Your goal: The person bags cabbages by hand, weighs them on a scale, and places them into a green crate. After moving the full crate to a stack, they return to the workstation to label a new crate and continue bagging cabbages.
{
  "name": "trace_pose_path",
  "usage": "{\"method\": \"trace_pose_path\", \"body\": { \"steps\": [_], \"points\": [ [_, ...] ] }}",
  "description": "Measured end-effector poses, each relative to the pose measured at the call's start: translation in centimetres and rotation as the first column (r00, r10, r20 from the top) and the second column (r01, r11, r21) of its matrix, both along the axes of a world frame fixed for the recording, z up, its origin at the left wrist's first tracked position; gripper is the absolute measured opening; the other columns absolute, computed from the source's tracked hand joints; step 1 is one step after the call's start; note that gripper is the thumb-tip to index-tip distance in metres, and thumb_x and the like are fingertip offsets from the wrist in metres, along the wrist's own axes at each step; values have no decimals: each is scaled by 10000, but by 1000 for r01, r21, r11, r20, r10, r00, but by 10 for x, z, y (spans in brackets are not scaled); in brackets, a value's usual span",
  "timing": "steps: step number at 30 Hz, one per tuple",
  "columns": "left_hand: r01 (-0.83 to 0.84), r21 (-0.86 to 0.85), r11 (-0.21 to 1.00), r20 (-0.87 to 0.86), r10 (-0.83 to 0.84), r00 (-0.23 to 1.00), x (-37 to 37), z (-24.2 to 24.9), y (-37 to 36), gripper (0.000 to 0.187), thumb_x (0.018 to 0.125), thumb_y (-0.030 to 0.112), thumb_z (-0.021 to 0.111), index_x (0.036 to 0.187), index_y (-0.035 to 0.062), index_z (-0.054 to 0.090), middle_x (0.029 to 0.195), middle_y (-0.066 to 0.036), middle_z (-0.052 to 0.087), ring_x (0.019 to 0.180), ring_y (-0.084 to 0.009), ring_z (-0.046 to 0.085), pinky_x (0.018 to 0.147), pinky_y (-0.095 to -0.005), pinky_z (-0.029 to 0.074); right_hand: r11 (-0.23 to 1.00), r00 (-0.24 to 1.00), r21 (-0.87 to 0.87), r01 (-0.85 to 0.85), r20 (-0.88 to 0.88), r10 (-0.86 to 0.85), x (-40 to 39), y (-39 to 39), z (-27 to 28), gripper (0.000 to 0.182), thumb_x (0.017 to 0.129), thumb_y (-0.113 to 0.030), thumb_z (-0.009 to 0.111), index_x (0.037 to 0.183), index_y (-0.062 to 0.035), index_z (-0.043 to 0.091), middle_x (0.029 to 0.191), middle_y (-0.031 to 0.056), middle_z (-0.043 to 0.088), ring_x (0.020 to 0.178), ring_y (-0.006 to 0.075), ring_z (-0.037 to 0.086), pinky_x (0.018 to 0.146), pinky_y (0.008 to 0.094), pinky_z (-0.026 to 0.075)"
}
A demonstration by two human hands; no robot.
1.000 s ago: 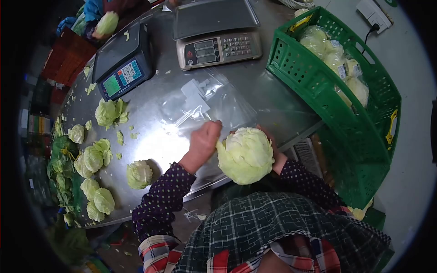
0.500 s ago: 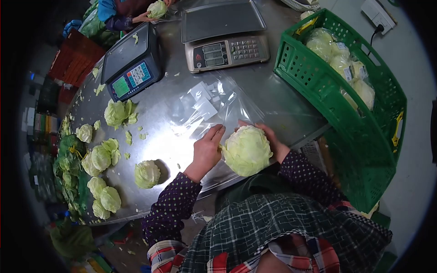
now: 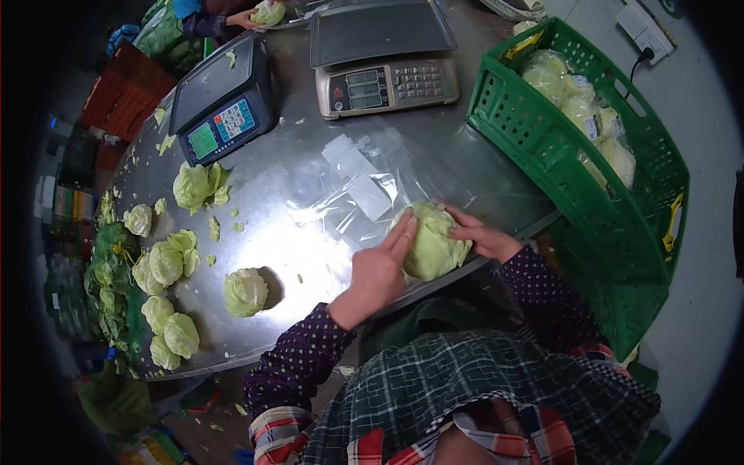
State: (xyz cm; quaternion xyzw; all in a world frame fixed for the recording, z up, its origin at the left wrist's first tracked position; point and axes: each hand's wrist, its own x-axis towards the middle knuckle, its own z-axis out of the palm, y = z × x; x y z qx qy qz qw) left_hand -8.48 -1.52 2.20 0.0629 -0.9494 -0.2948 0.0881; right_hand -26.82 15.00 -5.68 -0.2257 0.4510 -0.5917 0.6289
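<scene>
Left hand [image 3: 378, 269] angled forward and right hand [image 3: 490, 235] reaching in sideways, their fingers [image 3: 399, 237] hold one cabbage [image 3: 435, 246] between them, two scales [image 3: 385, 87] beyond those fingers, one crate [image 3: 570, 174] to their right

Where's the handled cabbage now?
In the head view, right of centre: the cabbage sits between left hand and right hand, at the near edge of the table.

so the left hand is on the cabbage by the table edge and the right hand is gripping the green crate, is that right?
Not quite: the right hand is on the cabbage too, not gripping the green crate. The head view shows this.
</scene>
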Motion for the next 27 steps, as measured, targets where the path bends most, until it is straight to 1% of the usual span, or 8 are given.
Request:
{"method": "trace_pose_path", "body": {
  "steps": [3, 6, 11, 13, 17, 19, 23, 27],
  "points": [
    [34, -45, 998, 33, -33, 999, -15, 11, 20, 733, 607, -20, 583, 1326, 68, 468, 1401, -73, 440, 718, -272, 657, 563, -350, 514, 970, 990, 216, 113, 54, -127, 3, -6, 0, 812, 885, -334, 612, 1472, -41, 134, 1403, 127, 353, 1234, 212, 428, 968, 305, 426],
    [26, 24, 999, 37, -27, 999, -17, 6, 5, 747, 607, -47, 553, 1339, 53, 447, 1409, -93, 424, 814, -298, 658, 613, -349, 529, 953, 985, 248, 175, -50, -167, 11, 0, 30, 877, 823, -301, 698, 1441, -1, 152, 1136, 133, 552, 900, 207, 613, 538, 266, 528],
    [58, 328, 943, -43, -46, 998, -35, -7, 22, 738, 600, -78, 508, 1327, 38, 455, 1373, -113, 458, 1034, -331, 597, 826, -373, 514, 916, 916, 377, 135, -399, 29, 19, -14, 42, 765, 787, -247, 715, 1395, -20, 308, 899, 127, 627, 687, 162, 633, 585, 299, 525],
    [44, 249, 967, -33, -37, 999, -42, 2, 31, 735, 602, -79, 501, 1322, 63, 468, 1345, -120, 486, 1067, -332, 580, 855, -383, 500, 977, 651, 39, 210, -751, -110, 21, -40, 22, 586, 739, -277, 744, 1211, -10, 521, 877, 133, 640, 702, 225, 651, 635, 345, 519],
    [-13, 157, 987, -108, 30, 994, -35, 13, -1, 670, 603, -67, 527, 1249, 109, 549, 1334, -92, 509, 946, -305, 627, 762, -373, 525, 927, 464, 244, 285, -881, 89, 2, -54, 34, 516, 703, -376, 762, 1039, -19, 602, 914, 138, 641, 798, 307, 650, 713, 396, 508],
    [76, -203, 976, -157, -109, 981, -17, 24, -18, 567, 598, -40, 578, 1146, 100, 602, 1319, -52, 533, 765, -231, 624, 634, -341, 528, 806, 79, 175, 566, -984, 158, -1, -63, 67, 557, 685, -454, 757, 1025, -43, 597, 950, 154, 639, 888, 352, 623, 734, 420, 501],
    [395, -396, 829, 17, -424, 906, 26, -6, -13, 353, 684, 89, 588, 1032, 38, 611, 981, -62, 622, 675, -198, 587, 545, -317, 501, 871, -213, -396, 290, -914, -345, -8, -89, 29, 361, 790, -334, 685, 991, -40, 630, 785, 121, 639, 767, 317, 643, 692, 400, 505],
    [200, -459, 866, 70, -189, 980, 51, -9, -9, 251, 744, 153, 579, 966, 36, 585, 818, -70, 557, 662, -211, 589, 526, -333, 478, 950, 217, -149, 274, -953, -212, -13, -100, 13, 246, 840, -301, 619, 918, -68, 633, 732, 141, 629, 743, 336, 632, 663, 432, 492]
  ]
}}
